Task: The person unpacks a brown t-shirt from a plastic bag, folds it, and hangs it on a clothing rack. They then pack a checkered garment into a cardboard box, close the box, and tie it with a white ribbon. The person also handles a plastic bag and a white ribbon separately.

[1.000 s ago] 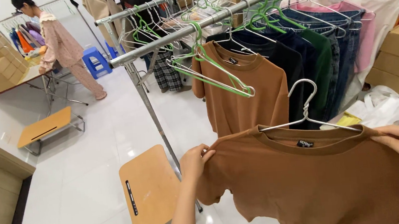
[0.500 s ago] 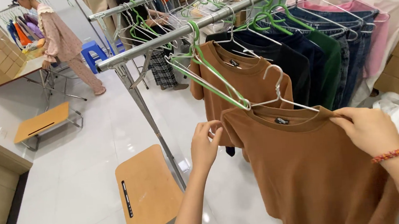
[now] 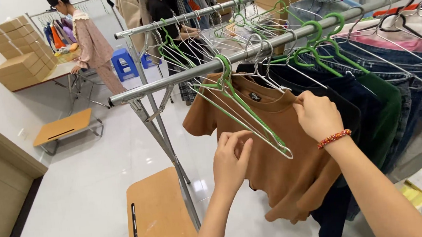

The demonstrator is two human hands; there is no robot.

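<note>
A brown T-shirt (image 3: 278, 143) hangs from the metal rail (image 3: 246, 53) among green and wire hangers (image 3: 243, 108); the right hand (image 3: 317, 115), a beaded bracelet (image 3: 334, 138) at its wrist, pinches the shirt's shoulder near the collar; the left hand (image 3: 230, 161) rests open against the shirt's front, just beside a hanger's lower bar; dark blue and green garments (image 3: 380, 95) hang close behind; a wooden stool (image 3: 158, 218) stands below; a person in pink (image 3: 92, 45) stands at a far bench (image 3: 61, 70) with cardboard boxes (image 3: 15, 53).

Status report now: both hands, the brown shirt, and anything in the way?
Right hand pinching brown shirt at its collar. Left hand open at shirt front, fingers by empty hanger. Shirt hangs on rail; empty hangers crowd in front.
</note>
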